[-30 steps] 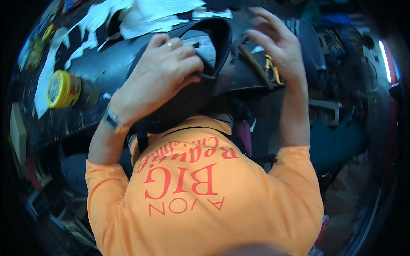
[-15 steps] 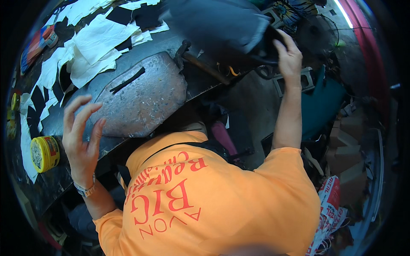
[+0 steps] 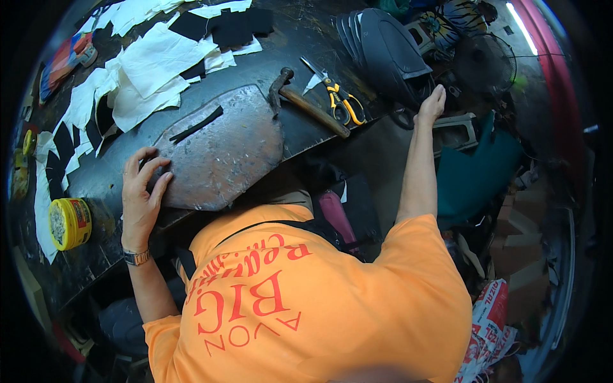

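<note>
Left hand (image 3: pixel 142 198): released, its fingers and thumb curved and spread at the left edge of the grey-brown slab (image 3: pixel 223 153); whether the fingertips press on it cannot be told;
Right hand (image 3: pixel 431 105): unclenched, fingers straight and close together, beside the near end of the dark stack (image 3: pixel 389 54); contact cannot be made out;
Dark stack: several rounded black pieces overlapping at the right end of the table (image 3: pixel 108 185);
Slab: flat on the table's near edge, before the person; a narrow black strip (image 3: pixel 196 124) lies on it;
Tools: a wooden-handled hammer (image 3: pixel 313 110) just right of the slab; yellow-and-black scissors (image 3: pixel 331 89) between hammer and stack;
Left side: a yellow tub (image 3: pixel 80 220) near the left hand; white pieces (image 3: pixel 147 70) strewn beyond the slab.
</note>
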The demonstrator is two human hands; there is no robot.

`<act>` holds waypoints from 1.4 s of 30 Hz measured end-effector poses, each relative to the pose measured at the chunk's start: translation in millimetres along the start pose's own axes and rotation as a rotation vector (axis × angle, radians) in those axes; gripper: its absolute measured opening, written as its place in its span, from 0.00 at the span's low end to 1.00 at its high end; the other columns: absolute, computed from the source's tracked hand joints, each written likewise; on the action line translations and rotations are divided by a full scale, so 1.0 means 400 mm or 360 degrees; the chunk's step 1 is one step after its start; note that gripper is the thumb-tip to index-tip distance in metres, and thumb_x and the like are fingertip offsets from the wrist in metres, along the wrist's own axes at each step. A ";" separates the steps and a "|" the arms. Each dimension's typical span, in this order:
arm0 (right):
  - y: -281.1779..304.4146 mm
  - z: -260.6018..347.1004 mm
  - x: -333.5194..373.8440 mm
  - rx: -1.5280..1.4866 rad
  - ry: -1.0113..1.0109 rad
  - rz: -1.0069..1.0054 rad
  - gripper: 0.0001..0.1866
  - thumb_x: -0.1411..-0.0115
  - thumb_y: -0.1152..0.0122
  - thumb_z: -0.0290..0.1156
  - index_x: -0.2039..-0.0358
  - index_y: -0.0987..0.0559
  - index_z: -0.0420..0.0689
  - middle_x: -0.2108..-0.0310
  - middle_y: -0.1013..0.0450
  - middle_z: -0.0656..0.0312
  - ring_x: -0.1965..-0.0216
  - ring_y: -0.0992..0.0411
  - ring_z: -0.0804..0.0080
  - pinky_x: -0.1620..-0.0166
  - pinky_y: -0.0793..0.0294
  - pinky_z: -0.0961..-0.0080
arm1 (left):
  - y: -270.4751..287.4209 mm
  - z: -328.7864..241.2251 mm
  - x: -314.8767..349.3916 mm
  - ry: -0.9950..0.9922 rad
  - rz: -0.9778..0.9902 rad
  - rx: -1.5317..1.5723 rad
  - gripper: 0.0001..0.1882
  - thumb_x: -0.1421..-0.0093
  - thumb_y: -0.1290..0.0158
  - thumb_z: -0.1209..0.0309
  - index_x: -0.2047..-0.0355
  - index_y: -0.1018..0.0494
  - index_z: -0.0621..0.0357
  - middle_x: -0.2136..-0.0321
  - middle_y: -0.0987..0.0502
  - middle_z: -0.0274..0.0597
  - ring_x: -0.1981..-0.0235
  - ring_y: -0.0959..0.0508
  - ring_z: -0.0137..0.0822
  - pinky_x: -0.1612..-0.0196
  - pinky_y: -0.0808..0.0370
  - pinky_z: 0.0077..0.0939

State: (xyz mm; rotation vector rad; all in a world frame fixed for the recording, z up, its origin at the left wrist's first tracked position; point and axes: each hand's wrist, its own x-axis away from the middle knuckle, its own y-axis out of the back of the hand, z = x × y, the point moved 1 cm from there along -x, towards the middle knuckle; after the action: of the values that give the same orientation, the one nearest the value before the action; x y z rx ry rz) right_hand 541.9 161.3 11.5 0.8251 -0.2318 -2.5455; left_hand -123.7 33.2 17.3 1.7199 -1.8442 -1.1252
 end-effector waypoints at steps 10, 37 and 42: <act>-0.177 0.149 0.084 0.1050 0.0323 0.0176 0.37 0.35 0.43 0.49 0.30 0.41 0.47 0.37 0.43 0.33 0.36 0.43 0.35 0.36 0.43 0.43 | -0.045 0.017 0.010 0.0024 -0.0128 0.0127 0.20 0.41 0.39 0.69 0.48 0.24 0.54 0.41 0.31 0.48 0.38 0.32 0.51 0.35 0.35 0.40; -0.403 0.643 0.818 -0.0509 0.1801 0.1649 0.13 0.46 0.45 0.17 0.61 0.20 0.42 0.65 0.26 0.56 0.60 0.30 0.55 0.55 0.28 0.61 | 0.009 -0.036 0.057 0.0044 -0.0530 0.0352 0.13 0.39 0.41 0.72 0.53 0.21 0.57 0.50 0.25 0.47 0.47 0.25 0.44 0.43 0.29 0.35; -0.393 0.683 0.820 -0.0681 0.1186 0.2060 0.10 0.43 0.43 0.16 0.61 0.20 0.39 0.68 0.25 0.55 0.64 0.25 0.58 0.59 0.25 0.68 | -0.066 0.004 0.059 0.0191 -0.0867 0.0523 0.19 0.39 0.40 0.73 0.46 0.25 0.56 0.44 0.30 0.44 0.43 0.29 0.38 0.43 0.31 0.29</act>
State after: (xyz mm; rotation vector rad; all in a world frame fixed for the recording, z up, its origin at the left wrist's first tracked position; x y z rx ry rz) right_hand 87.1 152.7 17.6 0.9296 0.0417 -0.9531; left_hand -112.2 13.0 -9.3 2.5237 -1.5954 -0.8979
